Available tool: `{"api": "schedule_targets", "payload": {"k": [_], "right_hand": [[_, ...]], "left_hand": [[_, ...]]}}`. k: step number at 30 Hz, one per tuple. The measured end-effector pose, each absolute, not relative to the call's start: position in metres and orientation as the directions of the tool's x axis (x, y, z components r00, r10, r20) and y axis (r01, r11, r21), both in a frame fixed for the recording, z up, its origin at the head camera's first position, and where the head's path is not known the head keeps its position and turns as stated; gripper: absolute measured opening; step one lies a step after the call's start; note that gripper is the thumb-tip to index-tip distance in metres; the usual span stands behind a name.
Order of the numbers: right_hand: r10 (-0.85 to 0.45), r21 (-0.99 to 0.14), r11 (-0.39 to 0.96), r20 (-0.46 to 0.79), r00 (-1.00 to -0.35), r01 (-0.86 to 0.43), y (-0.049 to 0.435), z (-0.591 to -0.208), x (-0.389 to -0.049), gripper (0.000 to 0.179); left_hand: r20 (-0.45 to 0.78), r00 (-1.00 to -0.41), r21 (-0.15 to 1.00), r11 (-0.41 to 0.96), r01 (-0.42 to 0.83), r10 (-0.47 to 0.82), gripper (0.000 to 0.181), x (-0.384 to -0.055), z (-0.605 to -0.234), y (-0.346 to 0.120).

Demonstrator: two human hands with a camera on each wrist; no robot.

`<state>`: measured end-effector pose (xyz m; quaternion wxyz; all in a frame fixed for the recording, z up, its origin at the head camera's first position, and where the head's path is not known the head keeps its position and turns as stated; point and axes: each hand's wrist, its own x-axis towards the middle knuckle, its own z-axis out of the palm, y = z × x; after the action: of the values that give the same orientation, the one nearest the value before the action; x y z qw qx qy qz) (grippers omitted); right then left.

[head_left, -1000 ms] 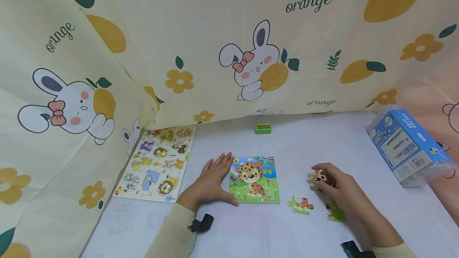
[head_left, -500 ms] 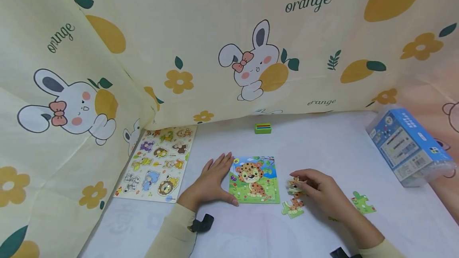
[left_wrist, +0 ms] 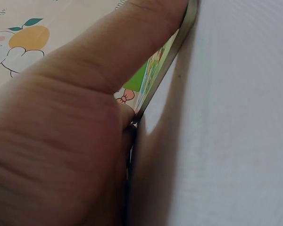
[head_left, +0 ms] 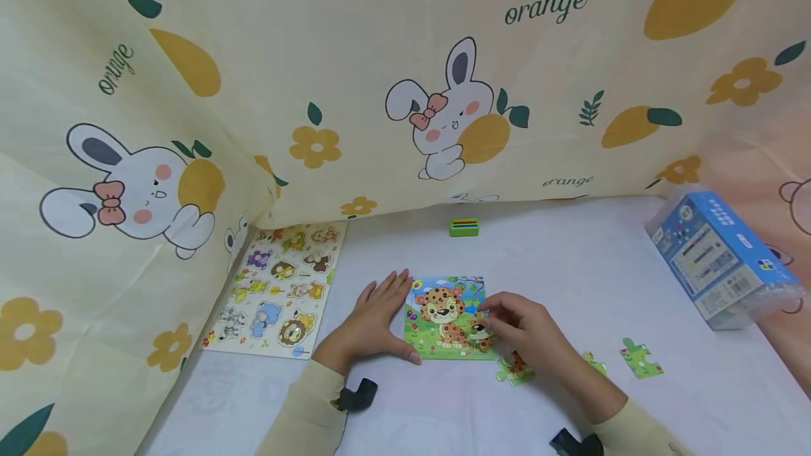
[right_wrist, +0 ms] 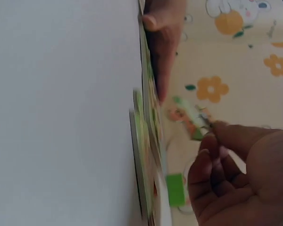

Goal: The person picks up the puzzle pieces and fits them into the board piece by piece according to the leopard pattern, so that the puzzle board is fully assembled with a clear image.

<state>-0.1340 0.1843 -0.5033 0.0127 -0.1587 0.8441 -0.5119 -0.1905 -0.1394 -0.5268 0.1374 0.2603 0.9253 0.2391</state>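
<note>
A square puzzle board [head_left: 415,349] with a cartoon leopard picture lies on the white table. My left hand [head_left: 374,326] rests along its left side, fingers spread straight and the thumb at the lower left corner. In the left wrist view the thumb [left_wrist: 118,52] touches the board's edge. My right hand [head_left: 529,333] pinches a leopard-patterned jigsaw piece [head_left: 479,335] over the board's right part. The right wrist view shows that piece blurred [right_wrist: 191,125], between thumb and fingertips. Another jigsaw piece [head_left: 519,373] with leopard spots lies just below the right hand, partly covered.
Two green jigsaw pieces, one half hidden [head_left: 594,363] by the right arm and one in full view [head_left: 641,359], lie to the right. An animal sticker-like board [head_left: 212,333] lies left. A small green block [head_left: 464,228] stands behind. A blue box [head_left: 722,259] sits far right.
My right hand has moved left with the pinched jigsaw piece, from the table beside the board to over its right part. The spotted piece below shifted slightly left. The left hand stays put.
</note>
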Motion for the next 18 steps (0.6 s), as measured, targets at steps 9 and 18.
{"api": "schedule_targets", "payload": {"k": [9,18], "right_hand": [[-0.288,-0.862,0.457,0.092,-0.953,-0.221,0.157,-0.509,-0.146,0.019],[-0.209,-0.859,0.499,0.004,-0.978,-0.11,0.139,-0.505,-0.159,0.023]], "left_hand": [[-0.119,-0.821,0.524,0.738,0.425,0.558,0.149,-0.191,-0.526,-0.141],[-0.112,-0.818,0.522,0.734,0.434,0.564,0.15,-0.191,-0.527,-0.141]]}}
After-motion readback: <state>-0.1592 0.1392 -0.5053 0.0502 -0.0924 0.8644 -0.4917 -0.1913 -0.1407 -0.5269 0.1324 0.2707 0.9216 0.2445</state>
